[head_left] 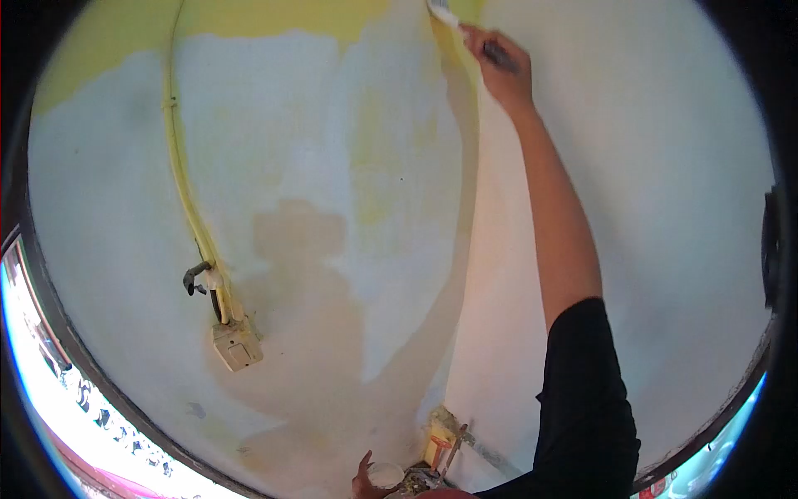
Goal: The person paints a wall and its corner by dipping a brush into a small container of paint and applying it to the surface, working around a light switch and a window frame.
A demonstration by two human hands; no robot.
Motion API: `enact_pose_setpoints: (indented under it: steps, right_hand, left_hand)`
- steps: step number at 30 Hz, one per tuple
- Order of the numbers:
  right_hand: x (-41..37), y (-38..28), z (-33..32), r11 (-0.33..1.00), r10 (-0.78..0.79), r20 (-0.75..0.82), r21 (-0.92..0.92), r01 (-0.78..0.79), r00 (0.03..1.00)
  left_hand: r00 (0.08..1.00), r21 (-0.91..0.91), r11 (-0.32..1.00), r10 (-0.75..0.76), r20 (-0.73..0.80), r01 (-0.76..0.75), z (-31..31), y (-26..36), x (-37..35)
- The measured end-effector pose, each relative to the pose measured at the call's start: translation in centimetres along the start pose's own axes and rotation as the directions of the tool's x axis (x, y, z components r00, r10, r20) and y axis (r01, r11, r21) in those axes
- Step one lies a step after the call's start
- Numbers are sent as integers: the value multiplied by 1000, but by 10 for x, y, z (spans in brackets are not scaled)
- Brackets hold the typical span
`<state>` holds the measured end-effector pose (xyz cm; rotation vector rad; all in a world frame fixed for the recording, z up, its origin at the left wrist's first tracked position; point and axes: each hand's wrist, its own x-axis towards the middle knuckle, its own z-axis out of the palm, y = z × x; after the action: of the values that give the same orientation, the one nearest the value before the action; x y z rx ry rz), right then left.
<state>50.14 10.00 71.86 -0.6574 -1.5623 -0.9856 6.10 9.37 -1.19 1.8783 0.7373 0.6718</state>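
My right hand (504, 71) is raised at the top of the view, closed around the dark handle of a paintbrush (444, 13). The brush head reaches the upper wall near the corner, beside yellow paint (291, 15); its tip is partly cut off by the view's edge. Low at the bottom edge, my left hand (364, 484) curls round the side of a white round tub (386, 475). Only part of that hand shows, and what the tub contains cannot be made out. The pale wall (316, 125) has yellow across its top and faint yellow patches below.
A yellow-painted conduit (180, 166) runs down the wall to a switch box (238, 346), with a dark bent pipe (194, 278) beside it. In the bottom corner stand an orange-and-white box (435, 450), a stick (454, 453) and clutter. A white wall (665, 208) adjoins on the right.
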Motion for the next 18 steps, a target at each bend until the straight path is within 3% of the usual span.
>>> enact_pose_setpoints:
  steps: [1,3,5,7,9,13,15,16,18]
  right_hand:
    - [-27,-7,-1,1000,13,5,-10,-13,1000]
    - [-76,-29,-12,983,70,100,160,-86,993]
    - [-127,-63,-21,973,209,169,62,-222,963]
    - [-172,-99,-31,973,228,263,-17,-232,937]
    - [-215,-129,-44,938,329,376,-27,-345,866]
    - [-312,-176,-50,873,447,343,37,-487,826]
    - [-367,-211,-55,694,634,225,257,-673,740]
    - [-396,-233,-68,595,733,269,192,-781,625]
    - [-446,-283,-76,445,848,208,220,-868,487]
  left_hand:
    - [1000,43,999,-3,-7,3,6,-19,2]
    - [1000,84,996,-1,-5,1,12,-41,4]
    - [1000,110,994,13,12,-15,18,-53,8]
    - [999,136,990,33,39,-38,23,-61,12]
    - [998,153,988,27,58,-36,27,-63,18]
    - [986,115,980,157,50,-162,31,-28,35]
    - [989,108,986,121,80,-129,35,-6,42]
    - [983,109,978,173,59,-178,40,1,43]
    - [970,121,963,237,49,-241,53,14,44]
